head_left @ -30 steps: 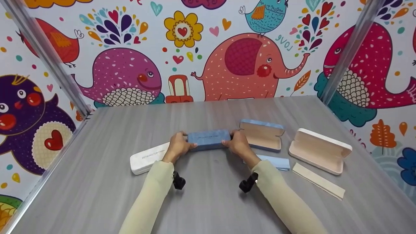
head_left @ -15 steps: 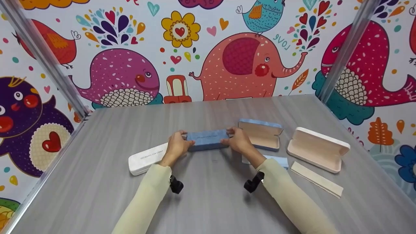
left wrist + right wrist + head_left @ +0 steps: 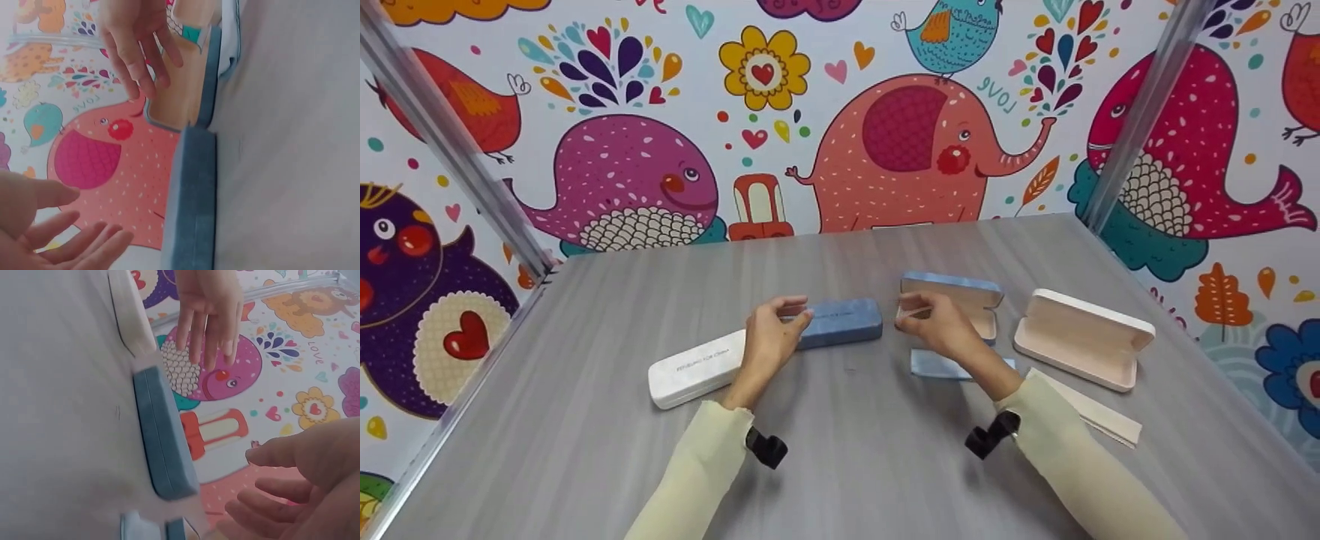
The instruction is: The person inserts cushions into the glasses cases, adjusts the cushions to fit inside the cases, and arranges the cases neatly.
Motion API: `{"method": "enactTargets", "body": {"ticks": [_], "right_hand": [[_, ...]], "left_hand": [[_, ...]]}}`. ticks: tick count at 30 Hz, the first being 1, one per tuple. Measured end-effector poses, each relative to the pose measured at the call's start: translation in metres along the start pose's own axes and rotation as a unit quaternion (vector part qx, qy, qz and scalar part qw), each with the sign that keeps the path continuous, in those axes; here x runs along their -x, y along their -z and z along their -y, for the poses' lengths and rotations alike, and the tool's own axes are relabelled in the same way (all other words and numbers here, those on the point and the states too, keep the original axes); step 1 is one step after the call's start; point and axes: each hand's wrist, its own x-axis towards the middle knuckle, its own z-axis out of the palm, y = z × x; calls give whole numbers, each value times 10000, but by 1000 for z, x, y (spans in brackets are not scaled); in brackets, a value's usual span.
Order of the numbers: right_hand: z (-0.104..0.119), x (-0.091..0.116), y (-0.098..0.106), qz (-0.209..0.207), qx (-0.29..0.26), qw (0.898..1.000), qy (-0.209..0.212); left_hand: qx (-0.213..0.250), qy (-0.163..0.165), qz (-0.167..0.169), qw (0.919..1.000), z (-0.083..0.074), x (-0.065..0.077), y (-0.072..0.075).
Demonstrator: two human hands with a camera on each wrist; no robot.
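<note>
Sleeves of pale yellow cloth (image 3: 1087,454) come in from the near side, one over each forearm, with a small black wrist-worn device (image 3: 767,448) at either cuff. Both arms slant inward and away across the grey, wood-grained tabletop (image 3: 855,457).

Beyond the right cuff, a folded cream cloth strip (image 3: 1110,420) lies partly covered by the sleeve, and a folded light-blue cloth (image 3: 941,365) sits beneath the right wrist. To the person's left rests a long white case with rounded corners and dark lettering (image 3: 697,367), lid down, its inner end hidden by the left hand (image 3: 771,337).

That hand hangs by the left end of a long, textured blue case (image 3: 844,319), lid down, lying on the tabletop between the two hands. Its thumb and fingers are loosely bent and parted, holding nothing; from the left wrist I see a gap between them and the case. The right hand (image 3: 941,324), palm turned inward, is just as slack and empty, well off the case's other end.

Behind it stands a blue case with a raised lid and tan lining (image 3: 979,304), and further right, a white case with a raised lid and pinkish-beige lining (image 3: 1076,349). A wall of bright cartoon animals (image 3: 825,112) rises at the back.
</note>
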Motion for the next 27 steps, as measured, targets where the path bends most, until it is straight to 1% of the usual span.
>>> {"method": "enactTargets", "body": {"ticks": [6, 11, 13, 16, 18, 24, 27], "right_hand": [[-10, 12, 23, -268, 196, 9994, 15], [-16, 23, 36, -398, 348, 9986, 37], [-18, 27, 40, -444, 446, 9980, 33], [-22, 34, 47, -516, 612, 9968, 15], [-26, 39, 51, -554, 694, 9961, 19], [-40, 48, 61, -678, 795, 9945, -42], [-48, 52, 67, -659, 813, 9945, -94]], "left_hand": [[397, -288, -20, 9988, -9, 10, -10], [659, -484, -76, 9966, -17, 16, -22], [752, -456, 15, 9961, -21, 18, -28], [864, -327, 244, 9954, -25, 18, -40], [860, -167, 432, 9952, -26, 18, -50], [846, 197, 757, 9933, -29, 16, -77], [895, 361, 894, 9913, -30, 16, -89]]}}
